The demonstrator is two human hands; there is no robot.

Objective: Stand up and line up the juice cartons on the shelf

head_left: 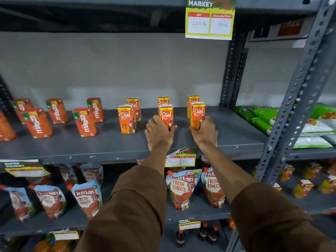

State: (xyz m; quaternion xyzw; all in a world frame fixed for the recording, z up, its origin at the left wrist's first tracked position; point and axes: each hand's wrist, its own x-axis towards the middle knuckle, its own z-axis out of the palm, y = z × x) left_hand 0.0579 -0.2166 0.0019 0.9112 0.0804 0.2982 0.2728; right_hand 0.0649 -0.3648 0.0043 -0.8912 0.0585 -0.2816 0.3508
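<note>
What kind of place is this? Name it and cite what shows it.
Most likely a supermarket aisle: a price tag printed "Super Market" hangs above, juice cartons stand on a slotted metal shelf, and ketchup pouches fill the shelf below.

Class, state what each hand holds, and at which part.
Left hand: middle front Real carton, at its base. Right hand: right front Real carton, lower half.

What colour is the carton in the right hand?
Orange with a yellow top band; the carton shows in the head view.

Six orange Real juice cartons point(126, 119) upright on grey shelf point(109, 142), 3 front w/ 3 behind; Maaza cartons point(84, 122) upright at left.
</note>
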